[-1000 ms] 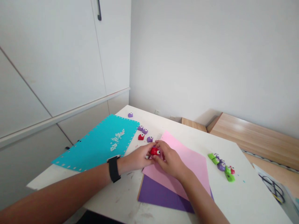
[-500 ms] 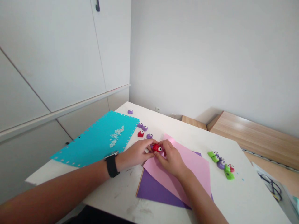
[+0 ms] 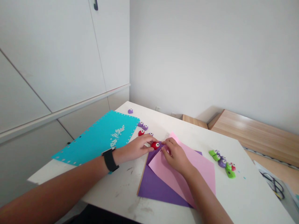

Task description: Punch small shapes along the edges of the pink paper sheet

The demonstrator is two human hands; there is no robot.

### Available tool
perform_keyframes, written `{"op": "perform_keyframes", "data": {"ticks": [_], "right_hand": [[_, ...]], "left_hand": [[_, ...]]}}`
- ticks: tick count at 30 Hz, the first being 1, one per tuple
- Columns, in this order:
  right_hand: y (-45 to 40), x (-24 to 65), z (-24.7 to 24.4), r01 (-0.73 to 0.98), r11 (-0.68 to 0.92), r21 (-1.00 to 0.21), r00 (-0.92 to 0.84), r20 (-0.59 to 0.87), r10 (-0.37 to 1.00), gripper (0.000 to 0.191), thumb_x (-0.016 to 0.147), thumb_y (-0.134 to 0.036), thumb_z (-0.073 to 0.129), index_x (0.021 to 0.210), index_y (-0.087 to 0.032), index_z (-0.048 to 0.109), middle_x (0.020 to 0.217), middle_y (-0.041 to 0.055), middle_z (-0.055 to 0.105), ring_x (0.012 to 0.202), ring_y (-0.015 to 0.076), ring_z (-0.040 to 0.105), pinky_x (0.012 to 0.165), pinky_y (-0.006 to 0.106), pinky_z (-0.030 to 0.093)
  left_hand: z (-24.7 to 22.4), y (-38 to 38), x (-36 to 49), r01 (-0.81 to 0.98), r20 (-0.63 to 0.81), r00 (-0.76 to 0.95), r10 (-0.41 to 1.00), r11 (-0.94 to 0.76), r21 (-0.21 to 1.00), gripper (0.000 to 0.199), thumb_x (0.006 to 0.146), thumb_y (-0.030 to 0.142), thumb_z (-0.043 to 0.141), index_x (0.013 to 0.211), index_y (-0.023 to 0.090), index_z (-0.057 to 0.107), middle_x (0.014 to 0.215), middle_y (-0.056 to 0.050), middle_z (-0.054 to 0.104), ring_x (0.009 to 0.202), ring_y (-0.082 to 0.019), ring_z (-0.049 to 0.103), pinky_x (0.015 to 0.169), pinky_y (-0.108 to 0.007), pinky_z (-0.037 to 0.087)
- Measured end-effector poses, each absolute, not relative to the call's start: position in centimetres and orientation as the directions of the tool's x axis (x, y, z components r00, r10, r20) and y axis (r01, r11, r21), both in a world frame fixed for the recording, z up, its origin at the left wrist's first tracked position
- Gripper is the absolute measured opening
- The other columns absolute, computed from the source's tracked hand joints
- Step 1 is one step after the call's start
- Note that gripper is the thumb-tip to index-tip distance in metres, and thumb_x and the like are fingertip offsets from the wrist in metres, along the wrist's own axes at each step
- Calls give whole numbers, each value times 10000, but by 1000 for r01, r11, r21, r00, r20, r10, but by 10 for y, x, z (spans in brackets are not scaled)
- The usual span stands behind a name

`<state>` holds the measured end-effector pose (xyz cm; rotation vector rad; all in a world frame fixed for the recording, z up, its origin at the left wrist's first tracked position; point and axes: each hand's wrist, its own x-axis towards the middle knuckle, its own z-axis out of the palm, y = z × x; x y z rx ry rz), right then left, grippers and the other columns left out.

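My left hand (image 3: pixel 137 147), with a black watch on its wrist, grips a small red punch (image 3: pixel 154 145) with a round white eye. To its right, my right hand (image 3: pixel 174 153) has its thumb and fingers pinched at the far left part of a pink sheet (image 3: pixel 187 165). The pink sheet lies at a slant over a purple sheet (image 3: pixel 158 189). Just beyond my left hand are another red punch (image 3: pixel 141 133) and a partly hidden purple one (image 3: pixel 151 134).
A blue sheet (image 3: pixel 98 137) with punched edges and small white cutouts (image 3: pixel 117 133) lies left. Purple punches (image 3: pixel 140 124) sit near its far corner. Green (image 3: pixel 230 173), purple and red punches cluster on the right of the white table (image 3: pixel 257 193).
The red punch has come away from the pink sheet and stays in my left hand. My right hand and the pink sheet have shifted slightly right, uncovering more purple.
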<state>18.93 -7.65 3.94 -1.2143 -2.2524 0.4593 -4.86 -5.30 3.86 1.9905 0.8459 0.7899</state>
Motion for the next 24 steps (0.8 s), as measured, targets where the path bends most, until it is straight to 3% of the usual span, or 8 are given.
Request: {"op": "perform_keyframes", "data": {"ticks": [4, 10, 14, 24], "right_hand": [[-74, 192, 37, 681, 520, -516, -405, 326, 854, 126, 954, -186, 503, 969, -217, 624, 999, 68, 583, 889, 201, 615, 840, 344, 519], [-74, 189, 35, 694, 512, -506, -393, 329, 858, 105, 936, -182, 525, 973, -217, 617, 1088, 84, 579, 925, 204, 622, 875, 354, 522], [-74, 188, 34, 705, 507, -496, -390, 327, 861, 116, 950, -186, 508, 983, -218, 615, 1114, 88, 573, 953, 206, 627, 889, 357, 522], [-77, 185, 35, 712, 507, -486, -392, 324, 861, 99, 946, -187, 516, 949, -219, 610, 1106, 84, 574, 930, 200, 631, 855, 337, 525]], "left_hand": [[34, -48, -50, 254, 124, 596, 793, -333, 908, 396, 896, 399, 652, 1237, 200, 664, 1185, -103, 660, 1087, -233, 619, 885, -316, 536], [29, -47, -48, 231, -1, 648, 762, -195, 953, 451, 861, 378, 689, 1259, 173, 635, 1096, -98, 707, 975, -216, 662, 844, -311, 532], [27, -46, -49, 209, -7, 649, 761, -169, 963, 466, 852, 389, 702, 1259, 174, 629, 1024, -83, 723, 921, -206, 676, 812, -300, 533], [25, -44, -50, 181, 40, 651, 758, -206, 962, 471, 850, 386, 716, 1265, 180, 635, 1138, -108, 714, 983, -218, 684, 862, -329, 540]]}}
